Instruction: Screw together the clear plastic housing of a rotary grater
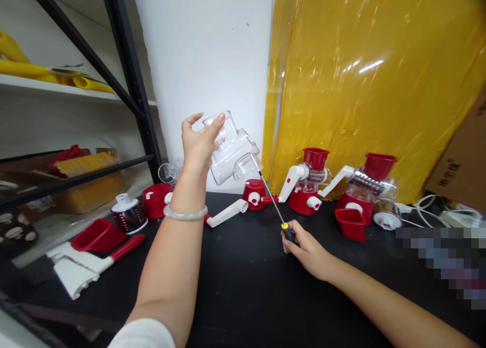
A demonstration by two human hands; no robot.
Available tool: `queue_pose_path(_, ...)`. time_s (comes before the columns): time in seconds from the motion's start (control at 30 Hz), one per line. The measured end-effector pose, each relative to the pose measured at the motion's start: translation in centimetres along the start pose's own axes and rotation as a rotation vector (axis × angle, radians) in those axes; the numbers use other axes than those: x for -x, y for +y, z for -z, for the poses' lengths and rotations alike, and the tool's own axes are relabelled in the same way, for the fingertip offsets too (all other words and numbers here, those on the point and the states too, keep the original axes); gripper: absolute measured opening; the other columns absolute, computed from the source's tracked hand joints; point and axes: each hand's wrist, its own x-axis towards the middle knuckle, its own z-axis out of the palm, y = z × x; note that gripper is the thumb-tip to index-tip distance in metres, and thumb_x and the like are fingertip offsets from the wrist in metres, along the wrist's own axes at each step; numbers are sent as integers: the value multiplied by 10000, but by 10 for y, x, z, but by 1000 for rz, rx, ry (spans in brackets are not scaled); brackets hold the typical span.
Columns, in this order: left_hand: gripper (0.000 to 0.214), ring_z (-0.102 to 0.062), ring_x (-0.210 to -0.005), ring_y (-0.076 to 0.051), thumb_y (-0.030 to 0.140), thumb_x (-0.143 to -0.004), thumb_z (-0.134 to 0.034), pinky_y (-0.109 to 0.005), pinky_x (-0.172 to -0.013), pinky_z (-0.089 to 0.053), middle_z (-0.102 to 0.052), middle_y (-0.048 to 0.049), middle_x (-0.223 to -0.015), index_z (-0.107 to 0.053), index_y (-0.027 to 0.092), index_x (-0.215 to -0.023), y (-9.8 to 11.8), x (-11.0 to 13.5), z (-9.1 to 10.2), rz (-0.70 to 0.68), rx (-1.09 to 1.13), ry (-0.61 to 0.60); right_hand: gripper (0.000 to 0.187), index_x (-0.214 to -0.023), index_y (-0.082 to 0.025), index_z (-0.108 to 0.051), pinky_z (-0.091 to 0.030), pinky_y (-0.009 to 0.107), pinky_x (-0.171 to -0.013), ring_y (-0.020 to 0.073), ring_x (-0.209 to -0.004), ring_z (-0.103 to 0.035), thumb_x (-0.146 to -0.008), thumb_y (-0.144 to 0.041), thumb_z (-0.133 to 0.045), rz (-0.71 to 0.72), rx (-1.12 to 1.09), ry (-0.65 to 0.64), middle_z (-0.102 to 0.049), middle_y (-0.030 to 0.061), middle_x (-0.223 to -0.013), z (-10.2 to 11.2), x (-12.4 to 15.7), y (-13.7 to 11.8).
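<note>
While the left hand (pixel 197 144) holds the clear housing (pixel 232 153) above the table (pixel 243 277), grip closed on its rim, the right hand (pixel 308 251) clasps a screwdriver (pixel 272 200) (tip at the housing's base).

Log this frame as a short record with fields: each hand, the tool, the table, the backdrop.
left hand: raised, gripping a clear plastic grater housing
right hand: low over the black table, holding a slim screwdriver with a yellow-and-black handle
tool tip: reaches the housing's lower side
on table: two assembled red-and-white rotary graters, a white crank handle, a red hopper
backdrop: yellow plastic sheet, white wall
</note>
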Motion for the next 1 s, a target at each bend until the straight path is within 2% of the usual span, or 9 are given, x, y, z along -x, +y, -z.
queue_pose_path(0.23, 689, -712, -995, -298, 409, -604, -896, -384, -767, -615, -685, -122, -984, -448, 232, -1097, 2, 1, -2, 32, 10, 5, 47, -924, -244, -424, -441, 348, -734, 169, -732, -540, -951, -265, -457, 1, -19, -2, -530, -20, -791, 0, 0, 0)
queue_pose_path(0.5, 718, -699, -1034, -303, 413, -589, -901, -391, -771, -613, -689, -106, -970, -439, 242, -1110, -1, -2, 1, 6, 0, 2, 48, -925, -241, -429, -443, 355, -747, 171, -741, -548, -951, -262, -464, 3, -38, -2, -541, -17, -794, -1, 1, -2)
queue_pose_path(0.73, 702, -701, -1002, -292, 392, -583, -898, -339, -679, -606, -687, -114, -1003, -445, 244, -1098, -3, 2, -4, 6, -4, -20, 47, -928, -243, -436, -436, 355, -752, 174, -752, -548, -954, -263, -469, 3, -49, 1, -545, -14, -805, -2, 1, -3)
queue_pose_path(1.0, 695, -700, -984, -285, 394, -570, -901, -321, -662, -603, -673, -97, -1014, -460, 252, -1089, -5, 5, -8, 16, -11, -44, 50, -928, -241, -443, -437, 350, -764, 169, -761, -540, -955, -264, -478, 7, -74, 1, -538, -16, -814, -5, 1, -4)
